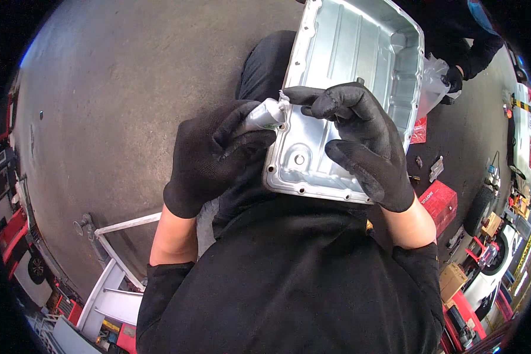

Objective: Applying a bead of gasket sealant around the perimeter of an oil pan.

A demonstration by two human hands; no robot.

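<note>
My left hand (212,153), in a black work glove, is closed round a silvery squeeze tube (264,116). A bit of pale grey paste or wrapping shows at the tube's tip; I cannot tell which. My gloved right hand (363,135) is open, its index finger stretched out to the tip and seemingly touching it. The other fingers are bent, the thumb stands apart, and nothing shows in its grip. Beneath both hands a shiny metal oil pan (366,47) rests across my lap, hollow side up. Bolt holes line its flange, and a round boss (299,159) marks its near corner.
At the upper right a co-worker's black-gloved hand (453,79) holds a clear plastic bag (433,85). A red box (438,206) lies on the floor at my right. A white metal frame (115,271) stands at lower left. Cars (492,265) are parked at the right edge.
</note>
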